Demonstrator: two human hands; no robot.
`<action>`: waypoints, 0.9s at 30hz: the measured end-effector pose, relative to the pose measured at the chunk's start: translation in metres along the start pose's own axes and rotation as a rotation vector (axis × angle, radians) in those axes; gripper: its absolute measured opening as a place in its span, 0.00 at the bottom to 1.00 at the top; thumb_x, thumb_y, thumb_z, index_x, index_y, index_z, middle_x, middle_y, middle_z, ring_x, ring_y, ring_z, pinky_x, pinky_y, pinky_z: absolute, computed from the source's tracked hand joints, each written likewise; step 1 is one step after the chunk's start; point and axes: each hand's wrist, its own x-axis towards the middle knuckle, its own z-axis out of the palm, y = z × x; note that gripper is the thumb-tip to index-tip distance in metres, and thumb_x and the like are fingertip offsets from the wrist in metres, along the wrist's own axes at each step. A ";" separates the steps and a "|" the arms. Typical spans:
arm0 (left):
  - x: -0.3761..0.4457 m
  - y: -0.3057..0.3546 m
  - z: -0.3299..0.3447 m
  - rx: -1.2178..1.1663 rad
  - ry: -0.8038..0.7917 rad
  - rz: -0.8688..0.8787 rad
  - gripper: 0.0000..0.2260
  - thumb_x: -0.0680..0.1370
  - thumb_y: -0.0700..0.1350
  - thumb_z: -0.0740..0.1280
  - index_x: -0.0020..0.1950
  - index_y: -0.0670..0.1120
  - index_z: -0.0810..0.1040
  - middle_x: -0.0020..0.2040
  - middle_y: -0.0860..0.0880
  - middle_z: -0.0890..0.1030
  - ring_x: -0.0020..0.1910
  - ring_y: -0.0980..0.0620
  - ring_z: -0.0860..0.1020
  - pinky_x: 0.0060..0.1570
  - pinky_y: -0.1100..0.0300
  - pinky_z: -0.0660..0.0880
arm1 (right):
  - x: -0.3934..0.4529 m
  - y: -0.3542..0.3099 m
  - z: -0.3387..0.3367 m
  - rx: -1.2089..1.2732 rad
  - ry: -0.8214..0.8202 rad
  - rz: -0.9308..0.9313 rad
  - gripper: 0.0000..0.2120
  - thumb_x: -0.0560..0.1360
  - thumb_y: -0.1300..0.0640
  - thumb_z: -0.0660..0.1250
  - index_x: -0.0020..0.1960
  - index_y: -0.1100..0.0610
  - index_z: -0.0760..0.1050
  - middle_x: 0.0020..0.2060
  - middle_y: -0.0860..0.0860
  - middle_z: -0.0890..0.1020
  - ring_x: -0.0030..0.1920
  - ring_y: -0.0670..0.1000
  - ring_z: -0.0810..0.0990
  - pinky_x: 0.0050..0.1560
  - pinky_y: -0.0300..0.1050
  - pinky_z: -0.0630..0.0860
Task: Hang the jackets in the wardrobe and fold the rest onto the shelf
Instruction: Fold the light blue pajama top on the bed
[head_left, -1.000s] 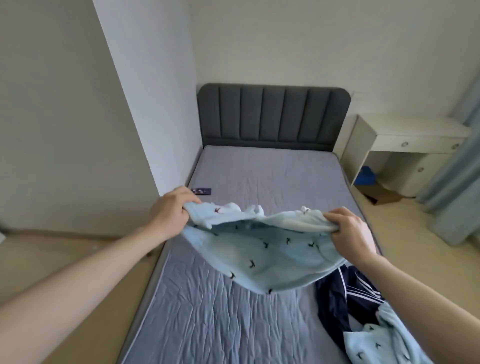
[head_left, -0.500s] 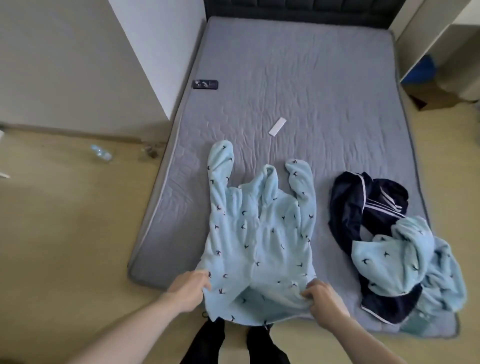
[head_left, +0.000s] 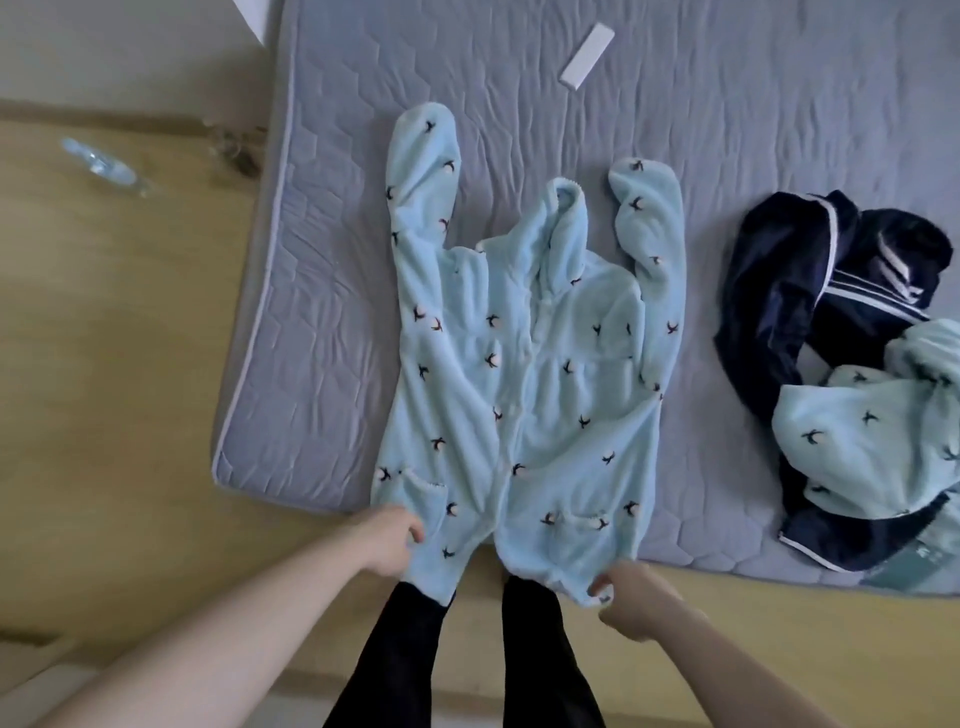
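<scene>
A light blue fleece top (head_left: 524, 364) with small bird prints lies spread flat on the grey mattress (head_left: 322, 312), front up, both sleeves pointing away from me. Its hem hangs over the near mattress edge. My left hand (head_left: 387, 535) grips the hem's left corner. My right hand (head_left: 631, 603) pinches the hem's right corner. To the right on the mattress sits a heap with a dark navy jacket (head_left: 810, 291) with white stripes and another light blue fleece garment (head_left: 872, 441) on top of it.
A white rectangular card (head_left: 587, 56) lies further up the mattress. A clear plastic bottle (head_left: 104, 166) lies on the wooden floor at left. My legs in black trousers (head_left: 395, 654) stand against the mattress's near edge. A white wall corner (head_left: 254, 15) shows top left.
The blue top went from held up in the air to spread flat on the mattress. My view tilted down, and both hands pulled the hem toward me over the edge.
</scene>
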 end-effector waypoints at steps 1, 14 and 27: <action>0.011 -0.002 -0.018 -0.064 0.084 -0.008 0.19 0.80 0.42 0.63 0.69 0.55 0.78 0.75 0.51 0.71 0.67 0.48 0.76 0.57 0.58 0.75 | 0.013 -0.004 -0.012 0.039 0.056 -0.006 0.19 0.79 0.57 0.65 0.69 0.44 0.77 0.70 0.48 0.76 0.65 0.51 0.78 0.57 0.42 0.77; 0.150 -0.037 -0.284 -0.683 0.799 -0.137 0.23 0.77 0.55 0.70 0.69 0.48 0.75 0.70 0.45 0.75 0.65 0.44 0.76 0.57 0.55 0.72 | 0.156 -0.087 -0.177 0.544 0.668 -0.110 0.25 0.80 0.52 0.67 0.76 0.46 0.67 0.73 0.47 0.68 0.50 0.46 0.76 0.41 0.46 0.78; 0.267 -0.031 -0.382 -0.996 1.010 -0.149 0.39 0.75 0.62 0.72 0.78 0.42 0.65 0.74 0.43 0.72 0.71 0.43 0.73 0.67 0.54 0.70 | 0.250 -0.008 -0.338 0.793 1.132 0.192 0.40 0.78 0.37 0.66 0.83 0.53 0.56 0.80 0.54 0.63 0.78 0.59 0.62 0.72 0.64 0.69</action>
